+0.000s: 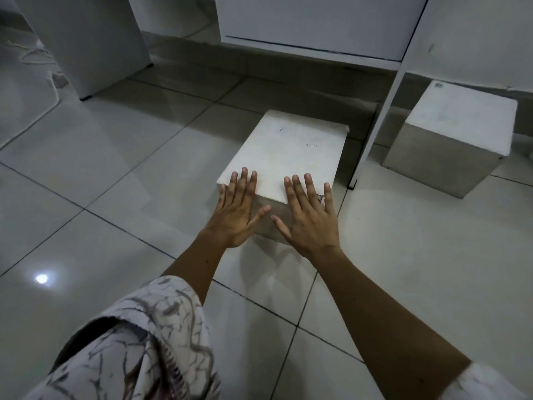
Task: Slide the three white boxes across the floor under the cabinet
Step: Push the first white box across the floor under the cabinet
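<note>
White box (285, 151) under both hands sits on the tiled floor (403, 255), directly ahead of the person, its near vertical face taking the push. Left hand (238, 210) flat, fingers straight and spread, palm against the near face, fingertips lapping over the top edge at the left corner. Right hand (310, 215) likewise flat and spread, palm on the near face, fingers lying on the top near the right corner; a small ring-like glint beside the little finger, too small to be sure. Neither hand grips anything; both press. Hands sit at about equal reach, thumbs nearly meeting at the middle of the face. Box's longer side runs away from the person, angled a little to the right, toward the dark gap beneath the cabinet (311, 27). Far end of the box lies close to that gap but looks short of it; most of the box is out on open floor. Judgement: the push wants to go straight along that axis, keeping clear of the cabinet leg (375, 119) just beside the box's right far corner. Faint handwriting on the top, inverted to this view, reads roughly "11-2". Second white box (452, 134) stands right of the leg, well apart, with a small label at its far corner, unreadable. Third box not in view. Cable (43, 70) trails on the floor far left.
</note>
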